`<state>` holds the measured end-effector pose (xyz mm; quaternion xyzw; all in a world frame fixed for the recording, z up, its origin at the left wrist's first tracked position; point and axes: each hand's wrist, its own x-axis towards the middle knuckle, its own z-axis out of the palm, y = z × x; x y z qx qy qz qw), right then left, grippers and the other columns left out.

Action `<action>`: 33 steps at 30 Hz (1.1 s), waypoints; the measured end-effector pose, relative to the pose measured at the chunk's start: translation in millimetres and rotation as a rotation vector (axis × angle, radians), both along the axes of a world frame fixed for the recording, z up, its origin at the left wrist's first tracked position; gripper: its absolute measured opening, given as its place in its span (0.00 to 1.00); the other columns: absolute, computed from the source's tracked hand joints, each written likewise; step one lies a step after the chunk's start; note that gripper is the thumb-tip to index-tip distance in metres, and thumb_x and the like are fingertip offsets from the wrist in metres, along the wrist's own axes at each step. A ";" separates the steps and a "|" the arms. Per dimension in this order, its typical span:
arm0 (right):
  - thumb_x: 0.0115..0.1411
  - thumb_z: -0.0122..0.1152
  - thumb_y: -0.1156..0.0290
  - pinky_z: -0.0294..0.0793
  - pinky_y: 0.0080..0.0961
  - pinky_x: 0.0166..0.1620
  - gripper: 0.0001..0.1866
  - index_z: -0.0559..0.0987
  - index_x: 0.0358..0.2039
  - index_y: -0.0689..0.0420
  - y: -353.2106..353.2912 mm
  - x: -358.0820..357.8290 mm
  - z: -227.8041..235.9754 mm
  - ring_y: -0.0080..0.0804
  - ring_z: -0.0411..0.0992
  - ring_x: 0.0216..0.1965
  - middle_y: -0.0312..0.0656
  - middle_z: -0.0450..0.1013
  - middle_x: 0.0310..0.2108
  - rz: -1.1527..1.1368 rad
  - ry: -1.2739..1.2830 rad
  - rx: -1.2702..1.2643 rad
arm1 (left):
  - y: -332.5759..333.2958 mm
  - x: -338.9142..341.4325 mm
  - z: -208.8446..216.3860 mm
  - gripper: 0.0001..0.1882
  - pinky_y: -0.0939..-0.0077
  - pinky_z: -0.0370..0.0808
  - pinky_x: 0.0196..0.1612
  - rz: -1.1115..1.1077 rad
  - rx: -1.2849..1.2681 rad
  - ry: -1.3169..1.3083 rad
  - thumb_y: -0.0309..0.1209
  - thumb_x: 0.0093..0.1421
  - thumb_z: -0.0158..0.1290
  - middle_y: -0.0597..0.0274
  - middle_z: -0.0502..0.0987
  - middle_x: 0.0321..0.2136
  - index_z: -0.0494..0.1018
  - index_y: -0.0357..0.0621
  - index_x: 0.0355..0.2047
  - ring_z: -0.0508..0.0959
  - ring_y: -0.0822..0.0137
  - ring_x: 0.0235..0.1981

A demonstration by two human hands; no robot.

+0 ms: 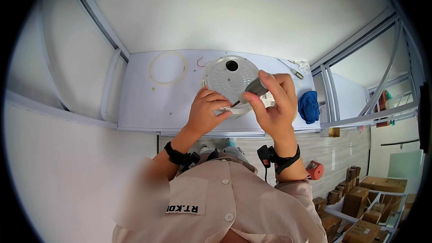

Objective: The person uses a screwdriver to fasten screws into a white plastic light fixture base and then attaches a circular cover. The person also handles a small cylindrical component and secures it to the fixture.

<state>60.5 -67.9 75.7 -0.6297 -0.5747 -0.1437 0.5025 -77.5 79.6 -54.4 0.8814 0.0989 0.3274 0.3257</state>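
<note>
A round silver metal housing [220, 76] with rows of slots and one dark round hole in its top stands on the white table. My right hand [279, 108] is closed around the grey handle of a screwdriver [257, 87]. Its shaft slants down and left, with the tip at the housing's near rim. My left hand [208, 111] grips that same rim from the left, thumb and forefinger close by the tip. Whatever screw may be under the tip is too small to make out.
On the white table [148, 108] lie a pale ring [150, 73] at the left and a thin red wire [198, 62]. A second screwdriver [297, 74] and a crumpled blue cloth [308, 108] are at the right. Metal frame posts [332, 94] flank the table. Cardboard boxes [355, 200] stand lower right.
</note>
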 end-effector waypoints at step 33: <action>0.47 0.77 0.80 0.72 0.28 0.32 0.29 0.81 0.52 0.58 35.0 -13.3 -17.9 0.32 0.71 0.32 0.41 0.69 0.37 -0.396 -0.270 0.239 | -3.8 2.4 -13.5 0.12 0.49 0.69 0.68 0.044 0.126 -0.087 0.36 0.49 0.73 0.76 0.83 0.38 0.88 0.56 0.35 0.78 0.67 0.48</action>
